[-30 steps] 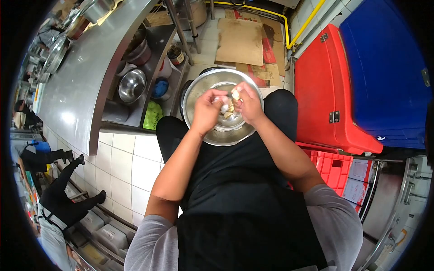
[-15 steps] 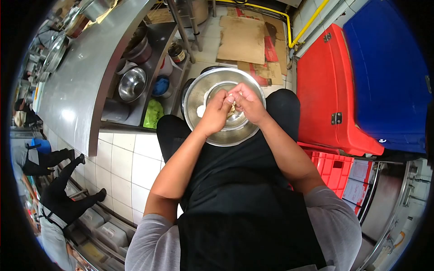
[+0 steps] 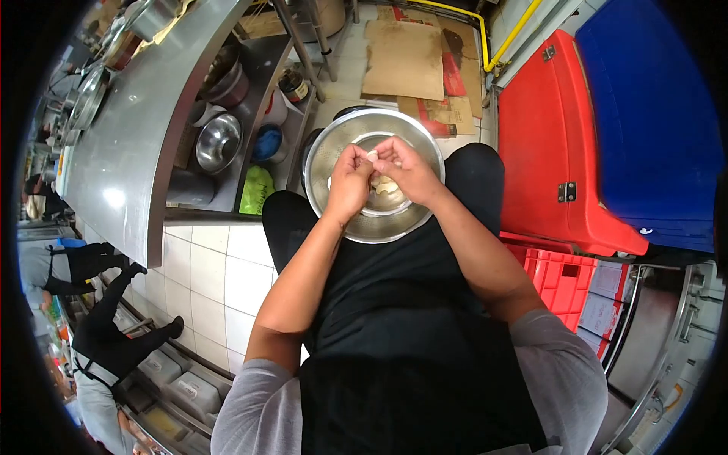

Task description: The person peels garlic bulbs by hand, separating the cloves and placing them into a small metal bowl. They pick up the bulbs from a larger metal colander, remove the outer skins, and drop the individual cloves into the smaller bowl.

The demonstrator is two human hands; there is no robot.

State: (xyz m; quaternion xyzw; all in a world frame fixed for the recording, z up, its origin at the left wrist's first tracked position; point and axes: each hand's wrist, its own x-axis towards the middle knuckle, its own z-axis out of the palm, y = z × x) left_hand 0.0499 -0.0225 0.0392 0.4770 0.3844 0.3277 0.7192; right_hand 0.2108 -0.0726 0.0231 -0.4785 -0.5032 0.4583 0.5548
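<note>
Left hand (image 3: pixel 349 186) and right hand (image 3: pixel 412 176) both pinching one small pale piece (image 3: pixel 371 156) at fingertips, upper center of frame, over metal bowl (image 3: pixel 324 155). Other pale pieces (image 3: pixel 388 188) in bowl below. Red box (image 3: pixel 535 144) at right.

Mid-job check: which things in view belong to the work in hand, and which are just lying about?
In use:
left hand and right hand, meeting at a small pale piece
large metal bowl beneath them
loose pale pieces inside it

Lying about:
cardboard on the floor
shiny shelf bowl
green bag
red crate
</note>
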